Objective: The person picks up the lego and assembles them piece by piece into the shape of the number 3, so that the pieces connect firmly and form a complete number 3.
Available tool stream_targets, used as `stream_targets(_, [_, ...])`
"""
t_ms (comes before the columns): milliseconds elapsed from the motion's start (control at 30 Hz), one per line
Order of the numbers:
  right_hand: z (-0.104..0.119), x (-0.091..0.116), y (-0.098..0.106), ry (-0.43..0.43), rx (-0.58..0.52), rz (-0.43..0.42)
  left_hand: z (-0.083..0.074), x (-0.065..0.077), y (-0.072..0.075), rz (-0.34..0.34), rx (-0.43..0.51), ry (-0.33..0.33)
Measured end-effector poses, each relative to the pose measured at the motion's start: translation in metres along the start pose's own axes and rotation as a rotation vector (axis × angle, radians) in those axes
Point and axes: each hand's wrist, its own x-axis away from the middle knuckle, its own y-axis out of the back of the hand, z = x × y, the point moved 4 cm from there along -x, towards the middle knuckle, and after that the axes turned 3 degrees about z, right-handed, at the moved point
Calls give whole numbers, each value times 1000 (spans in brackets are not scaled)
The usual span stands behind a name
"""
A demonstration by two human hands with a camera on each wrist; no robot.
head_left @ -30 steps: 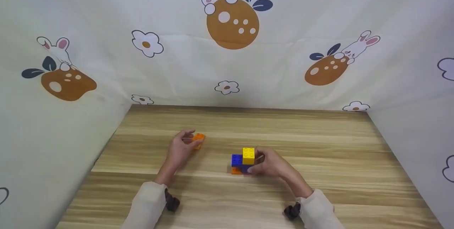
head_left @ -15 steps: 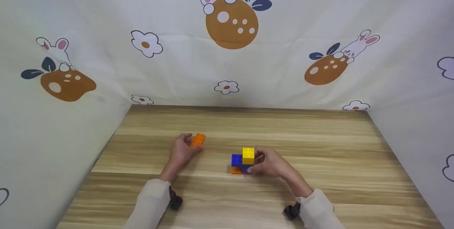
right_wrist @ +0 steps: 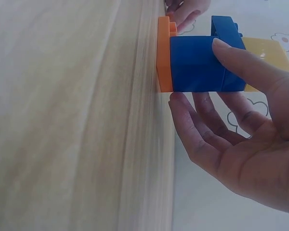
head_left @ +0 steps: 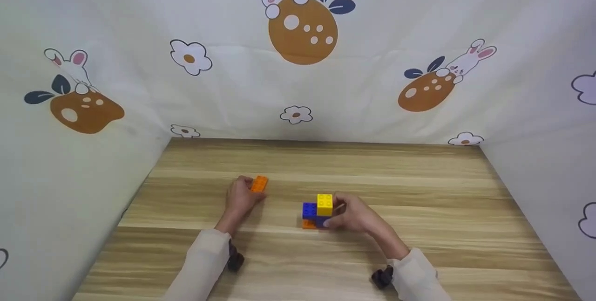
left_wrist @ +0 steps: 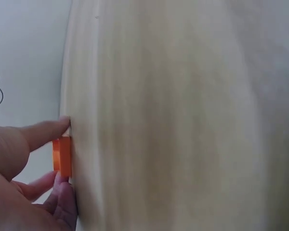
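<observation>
In the head view my left hand (head_left: 240, 200) is at a flat orange building brick (head_left: 260, 183) on the left half of the table. The left wrist view has the thumb on one side of this orange brick (left_wrist: 62, 156) and fingertips against the other. My right hand (head_left: 356, 212) grips a small stack from its right side. An orange base brick (right_wrist: 164, 57), a blue block (right_wrist: 195, 65), a longer blue brick (right_wrist: 226, 31) and a yellow block (head_left: 324, 204) make up the stack. The right thumb presses on the blue bricks, fingers on their other side.
The wood-grain table (head_left: 372, 166) is bounded at the back and sides by pale curtains (head_left: 233, 96) printed with rabbits and flowers. Black wrist devices (head_left: 236, 260) sit at both sleeve cuffs.
My left hand has shifted slightly and drawn closer round the near left side of the orange brick, which now shows more. The right hand and the stack stay in place.
</observation>
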Motion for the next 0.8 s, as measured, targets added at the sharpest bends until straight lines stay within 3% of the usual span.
stream_targets(267, [1,-1,-1,18,14,10,-9,3,7,67,42,52])
stream_targets(533, [0,-1,-1,26,50,6,-29,10,9,109,131,-18])
stream_targets(800, [0,-1,1,1,72,0,-60,28,7,183,153,-92])
